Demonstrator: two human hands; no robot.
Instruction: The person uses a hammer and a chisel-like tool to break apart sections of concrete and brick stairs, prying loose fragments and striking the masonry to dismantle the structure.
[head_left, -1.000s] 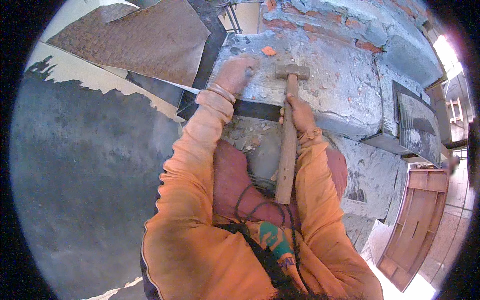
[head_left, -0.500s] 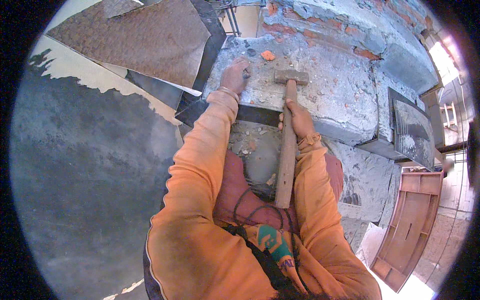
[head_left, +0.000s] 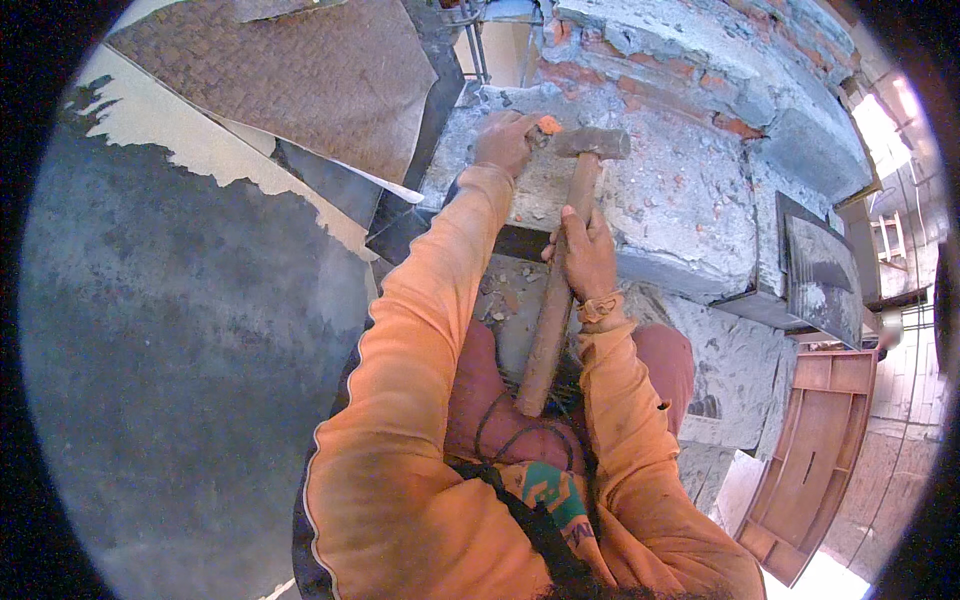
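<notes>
My right hand [head_left: 587, 255] is wrapped round the wooden handle of a sledgehammer [head_left: 549, 325]. Its metal head rests on or just over the rough concrete ledge [head_left: 680, 190], and the handle end slants down towards my lap. To the left, my left hand [head_left: 503, 142] is closed low over the ledge. A small dark end shows at its fingers, facing the hammer head; what it belongs to is hidden. Right beside these fingers lies an orange brick chip [head_left: 548, 125], partly covered. Crumbs of rubble and dust are scattered over the ledge.
A broken wall with exposed bricks [head_left: 660, 85] rises behind the ledge. At left lie a brown textured sheet [head_left: 290, 90] and a large dark slab [head_left: 200, 350]. A dark panel [head_left: 825, 270] leans at right, above a reddish-brown framed board [head_left: 815, 460].
My left hand has moved right, up to the brick chip. The hammer head has shifted slightly right and its handle end has swung left, with my right hand lower.
</notes>
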